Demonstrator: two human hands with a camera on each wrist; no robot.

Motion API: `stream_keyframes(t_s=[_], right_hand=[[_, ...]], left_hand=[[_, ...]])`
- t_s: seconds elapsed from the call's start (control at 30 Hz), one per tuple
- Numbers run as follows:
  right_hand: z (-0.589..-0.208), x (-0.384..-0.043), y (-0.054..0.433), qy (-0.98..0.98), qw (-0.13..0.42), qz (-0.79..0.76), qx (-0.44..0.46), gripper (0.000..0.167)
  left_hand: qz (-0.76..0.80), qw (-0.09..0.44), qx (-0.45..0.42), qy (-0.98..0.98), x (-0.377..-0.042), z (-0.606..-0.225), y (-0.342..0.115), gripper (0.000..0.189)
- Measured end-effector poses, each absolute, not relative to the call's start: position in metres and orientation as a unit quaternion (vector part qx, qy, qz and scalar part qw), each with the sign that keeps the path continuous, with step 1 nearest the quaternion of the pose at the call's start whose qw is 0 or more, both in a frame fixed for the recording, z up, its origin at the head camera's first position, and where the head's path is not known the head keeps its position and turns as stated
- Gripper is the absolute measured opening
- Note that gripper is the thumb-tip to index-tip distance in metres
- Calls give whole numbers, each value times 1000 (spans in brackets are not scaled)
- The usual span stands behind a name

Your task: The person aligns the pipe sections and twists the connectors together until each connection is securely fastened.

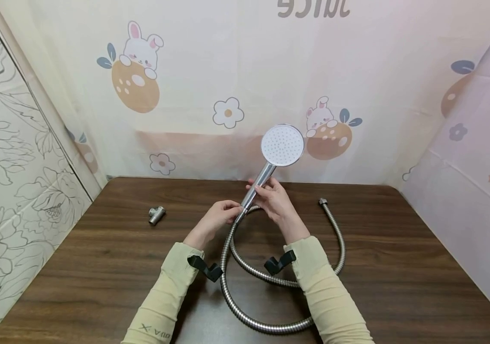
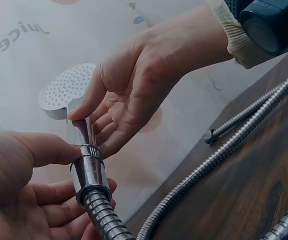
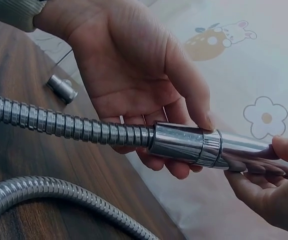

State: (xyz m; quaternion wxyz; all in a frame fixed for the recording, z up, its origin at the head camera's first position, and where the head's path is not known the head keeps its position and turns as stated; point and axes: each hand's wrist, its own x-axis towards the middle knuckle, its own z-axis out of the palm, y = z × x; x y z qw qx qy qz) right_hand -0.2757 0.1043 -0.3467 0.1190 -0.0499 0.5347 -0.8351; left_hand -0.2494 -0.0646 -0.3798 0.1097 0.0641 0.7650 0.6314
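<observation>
A chrome shower head [image 1: 282,145] with a round white nozzle face is held up over the back of the table, its handle slanting down to the left. My right hand [image 1: 276,203] grips the handle between thumb and fingers. At the handle's lower end my left hand [image 1: 218,220] pinches the hose's smooth chrome end nut [image 3: 180,143], thumb on one side and fingers behind. The nut meets the handle with no gap in the right wrist view. From it the ribbed metal hose [image 1: 245,265] loops down across the table, passing under the right forearm.
A small chrome tee-shaped fitting [image 1: 156,215] lies at the left on the brown wooden table [image 1: 99,267]. The hose's free end nut [image 1: 323,201] rests toward the back right. A printed curtain [image 1: 193,62] hangs behind the table.
</observation>
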Motion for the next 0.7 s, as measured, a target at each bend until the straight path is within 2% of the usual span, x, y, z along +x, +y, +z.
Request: stream_keyframes(t_s=[0.27,0.7], right_hand=[[-349,-278,103,543,124,-830,-37,39],[-365,-279,97,600,116,-791,-7,38]], left_hand=[[610,124,77,778,-247,-375,-70,28],[595,123,69,791,-247,-390,-82,28]])
